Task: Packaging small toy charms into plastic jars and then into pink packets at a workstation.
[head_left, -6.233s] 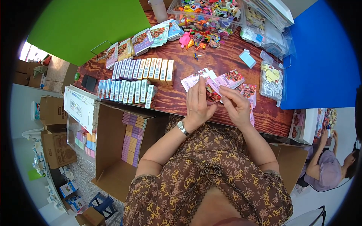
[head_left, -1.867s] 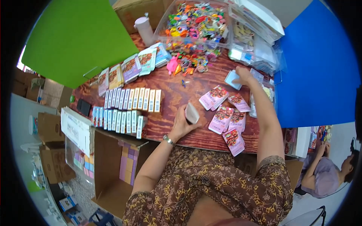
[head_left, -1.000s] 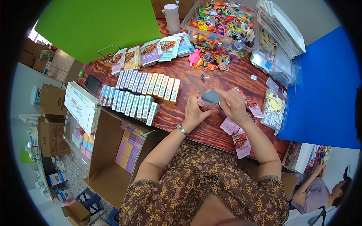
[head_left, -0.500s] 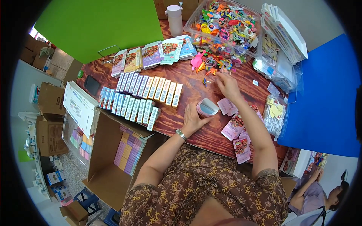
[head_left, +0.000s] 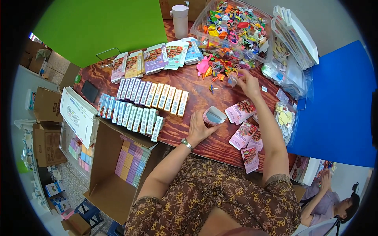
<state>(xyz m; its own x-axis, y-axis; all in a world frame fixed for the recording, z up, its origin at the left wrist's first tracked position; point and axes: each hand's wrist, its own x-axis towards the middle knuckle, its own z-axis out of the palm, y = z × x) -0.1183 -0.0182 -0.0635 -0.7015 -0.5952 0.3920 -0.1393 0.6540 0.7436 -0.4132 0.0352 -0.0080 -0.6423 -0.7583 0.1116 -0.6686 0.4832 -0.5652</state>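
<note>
The small open pink cardboard box (head_left: 214, 116) sits on the brown wooden desk (head_left: 197, 84), held by the left hand (head_left: 199, 126). The right hand (head_left: 248, 81) is farther up, pinching a small clear thing (head_left: 233, 80) beside the pile of bright little toys (head_left: 215, 65). Flat pink card packs (head_left: 243, 124) lie between the hands.

The room is brightly and evenly lit, daylight-like, with colours strong on the green board (head_left: 102, 27) and the blue sheet (head_left: 334, 106). Shadows are soft and short; the forearms throw only faint ones onto the wooden table (head_left: 197, 84). The clear plastic tub (head_left: 201, 21) and the plastic bags (head_left: 289, 74) near it catch small white glints. The centre is sharp. Toward the rim straight edges bow, the cardboard box (head_left: 106, 173) looks stretched, detail softens, and a black circular border closes the view.
</note>
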